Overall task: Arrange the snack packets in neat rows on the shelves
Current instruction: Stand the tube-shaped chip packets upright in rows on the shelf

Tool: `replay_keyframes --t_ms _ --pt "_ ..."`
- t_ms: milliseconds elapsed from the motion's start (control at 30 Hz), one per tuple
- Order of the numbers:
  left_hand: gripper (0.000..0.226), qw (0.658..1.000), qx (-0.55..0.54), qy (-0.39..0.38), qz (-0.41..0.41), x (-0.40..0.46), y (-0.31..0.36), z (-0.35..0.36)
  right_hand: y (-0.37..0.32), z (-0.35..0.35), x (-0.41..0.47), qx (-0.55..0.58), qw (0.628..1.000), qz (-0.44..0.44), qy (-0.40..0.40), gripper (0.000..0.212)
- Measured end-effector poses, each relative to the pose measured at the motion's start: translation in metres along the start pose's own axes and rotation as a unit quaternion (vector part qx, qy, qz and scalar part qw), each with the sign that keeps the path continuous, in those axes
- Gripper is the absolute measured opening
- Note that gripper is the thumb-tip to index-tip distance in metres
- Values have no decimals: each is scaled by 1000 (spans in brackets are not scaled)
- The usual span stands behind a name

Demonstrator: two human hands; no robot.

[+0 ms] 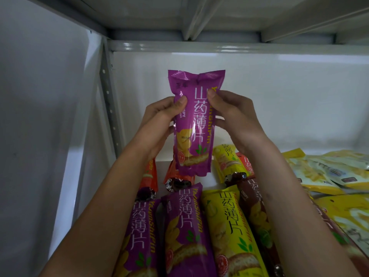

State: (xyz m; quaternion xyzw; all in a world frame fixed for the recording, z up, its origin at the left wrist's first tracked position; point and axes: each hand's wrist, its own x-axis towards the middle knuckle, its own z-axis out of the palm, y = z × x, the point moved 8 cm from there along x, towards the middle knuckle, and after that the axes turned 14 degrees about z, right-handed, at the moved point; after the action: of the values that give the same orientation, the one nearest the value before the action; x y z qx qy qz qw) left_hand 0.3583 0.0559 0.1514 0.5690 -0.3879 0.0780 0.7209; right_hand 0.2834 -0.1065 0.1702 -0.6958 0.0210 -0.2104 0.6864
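Observation:
A long purple snack packet [194, 120] with white lettering stands upright in the air above the shelf. My left hand [159, 118] grips its left edge, thumb on the front. My right hand [233, 116] grips its right edge, thumb pressed near the top. Below it, on the white shelf [207, 177], lie two purple packets [185, 226], a yellow packet [231, 226] and a brown packet [253, 208] side by side, running front to back. Behind them are orange packets [175, 176] and another yellow packet [225, 160], partly hidden by my arms.
A loose heap of flat yellow and pale packets [329, 172] fills the shelf's right side. A grey perforated upright [108, 92] and white side panel bound the left. The white back wall [279, 96] is close behind. The shelf above [199, 47] hangs overhead.

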Motion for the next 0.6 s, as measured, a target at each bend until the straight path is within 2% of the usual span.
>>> replay_keyframes --t_ms 133,267,400,467,600 --pt "42 1000 0 -14 -26 0 -2 9 -1 -6 -1 -20 999 -26 40 22" --pt "36 1000 17 5 -1 0 4 7 -3 -3 -2 -37 999 -22 23 16" --pt "31 999 30 14 18 -1 8 4 -5 4 -4 -23 999 -26 -3 28" --pt "28 999 40 8 23 -2 9 5 -9 3 -5 -16 998 -56 14 23" --pt "39 1000 20 -14 12 -1 9 11 -8 -2 -4 -17 996 -76 36 13"
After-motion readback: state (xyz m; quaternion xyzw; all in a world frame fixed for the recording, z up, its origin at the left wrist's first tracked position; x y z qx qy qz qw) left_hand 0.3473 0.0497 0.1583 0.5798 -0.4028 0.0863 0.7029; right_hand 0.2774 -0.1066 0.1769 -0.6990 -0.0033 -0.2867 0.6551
